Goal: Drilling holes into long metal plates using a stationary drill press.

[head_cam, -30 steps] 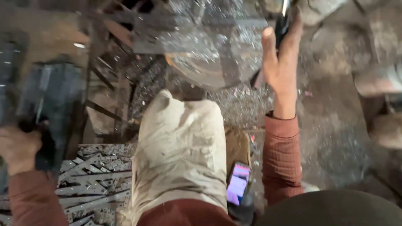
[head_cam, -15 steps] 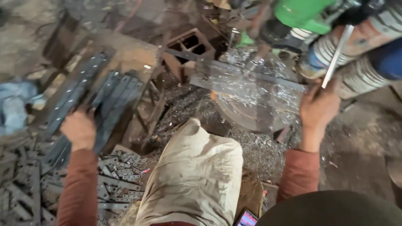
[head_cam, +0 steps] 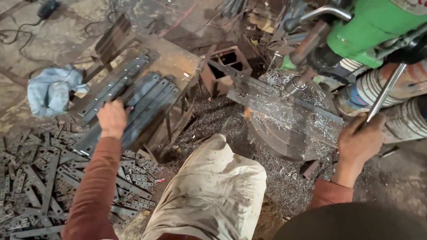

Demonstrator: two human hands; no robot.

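— Steel everywhere in the head view. What have your hands got?

— My left hand (head_cam: 113, 118) lies palm-down, fingers curled over the stack of long grey perforated steel strips (head_cam: 133, 100) on the rusty metal stand (head_cam: 178, 62). My right hand (head_cam: 358, 141) is closed around the slim silver feed lever (head_cam: 385, 98) of the green drill press (head_cam: 373, 26).

— Any risks?

— I'd guess the flat strip (head_cam: 284, 104) under the drill bit (head_cam: 295, 84) could spin if it isn't held, and the sharp swarf (head_cam: 289, 178) could cut me.

— Containers?

— Only a rusty open box frame (head_cam: 227, 64); I can't tell what's inside.
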